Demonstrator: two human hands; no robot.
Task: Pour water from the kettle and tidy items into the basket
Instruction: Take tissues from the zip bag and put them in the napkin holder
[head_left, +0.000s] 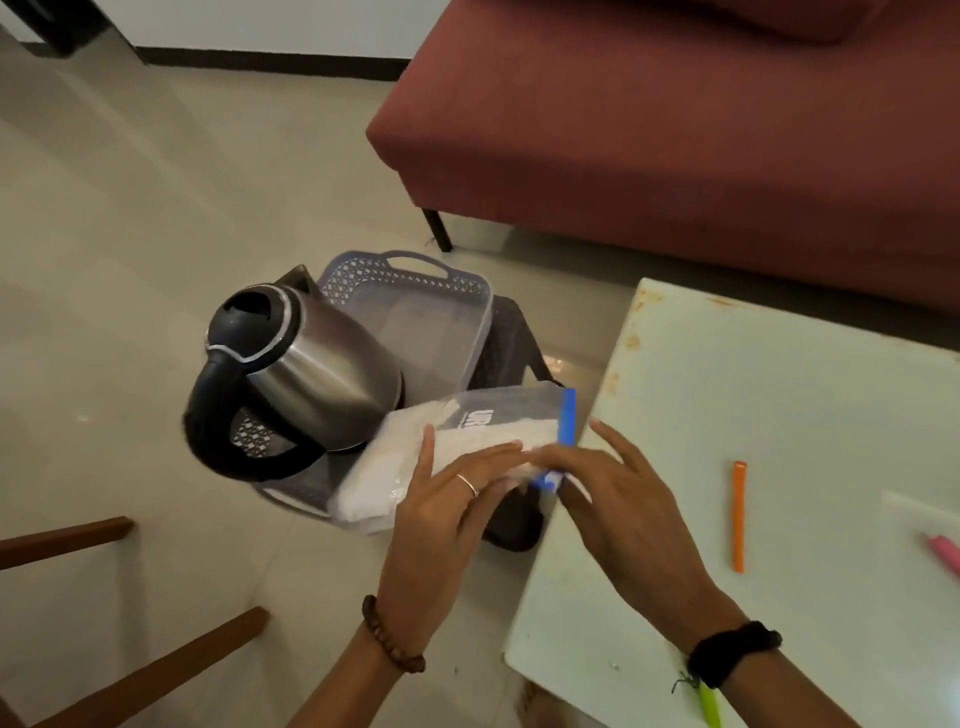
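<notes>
light: dim, warm | glare: kettle (311, 374) steel | blur: slight | edges: wide-angle bowing
</notes>
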